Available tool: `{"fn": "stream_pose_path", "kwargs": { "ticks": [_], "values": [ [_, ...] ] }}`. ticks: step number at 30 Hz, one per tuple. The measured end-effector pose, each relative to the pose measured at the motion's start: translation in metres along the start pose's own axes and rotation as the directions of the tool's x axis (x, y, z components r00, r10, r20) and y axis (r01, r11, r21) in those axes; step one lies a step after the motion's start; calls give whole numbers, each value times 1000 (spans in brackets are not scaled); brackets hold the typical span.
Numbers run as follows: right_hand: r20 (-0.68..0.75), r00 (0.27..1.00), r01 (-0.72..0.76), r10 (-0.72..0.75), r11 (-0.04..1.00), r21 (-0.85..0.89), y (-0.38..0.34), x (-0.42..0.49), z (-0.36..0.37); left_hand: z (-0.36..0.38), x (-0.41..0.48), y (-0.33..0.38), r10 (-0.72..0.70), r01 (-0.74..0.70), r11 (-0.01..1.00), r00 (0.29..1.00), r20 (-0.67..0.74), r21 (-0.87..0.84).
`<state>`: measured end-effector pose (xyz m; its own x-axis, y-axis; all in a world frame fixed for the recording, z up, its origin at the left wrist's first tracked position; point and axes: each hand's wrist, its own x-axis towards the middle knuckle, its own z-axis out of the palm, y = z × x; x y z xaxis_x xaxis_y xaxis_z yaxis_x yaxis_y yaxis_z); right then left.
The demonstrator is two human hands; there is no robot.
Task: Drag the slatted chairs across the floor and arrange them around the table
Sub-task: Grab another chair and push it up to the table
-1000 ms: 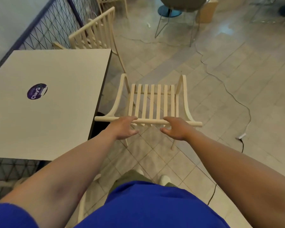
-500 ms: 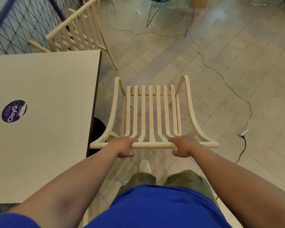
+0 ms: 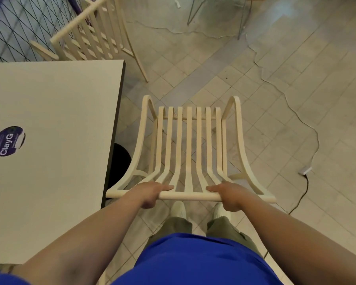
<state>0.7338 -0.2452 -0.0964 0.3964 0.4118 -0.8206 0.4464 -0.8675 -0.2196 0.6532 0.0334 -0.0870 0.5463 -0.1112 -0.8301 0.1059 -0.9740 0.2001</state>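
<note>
Just beside the table's right edge stands the slatted chair (image 3: 188,145) being worked on, with its seat pointing away from the person and running along the table (image 3: 49,182) rather than facing it. Both hands are on the top rail of its backrest. The left hand (image 3: 150,194) and the right hand (image 3: 228,195) each have their fingers curled round the rail, one on either side of the centre slats.

The job looks to be partway through. A second slatted chair (image 3: 95,36) already sits at the table's far edge, between it and the black mesh fence (image 3: 19,23), though it stands at an angle. The gripped chair is close to its side of the table but probably needs turning to face it and sliding in by the dark table base (image 3: 120,161). Whether more chairs are waiting cannot be told from this view.

A thin cable (image 3: 286,99) trails across the tiled floor (image 3: 193,75) to a small white plug (image 3: 305,170) on the right, well clear of the chair legs.

The only writing is on a round purple sticker (image 3: 8,140) on the tabletop, which reads "ClayG" — the smaller print beside it is too fine to read.
</note>
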Motion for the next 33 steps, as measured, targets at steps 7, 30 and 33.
{"fn": "stream_pose_path", "kwargs": {
  "ticks": [7,30,33],
  "values": [
    [-12,1000,-26,26,1000,-8,12,-1,-10,-2,7,11,5,-5,1000,1000,-1,-19],
    [84,979,204,-188,942,-266,122,-2,-74,12,27,137,-267,228,930,958,-102,-288],
    [89,974,227,-209,927,-298,138,-3,-80,23,32,157,-315,262,905,942,-112,-336]
  ]
}}
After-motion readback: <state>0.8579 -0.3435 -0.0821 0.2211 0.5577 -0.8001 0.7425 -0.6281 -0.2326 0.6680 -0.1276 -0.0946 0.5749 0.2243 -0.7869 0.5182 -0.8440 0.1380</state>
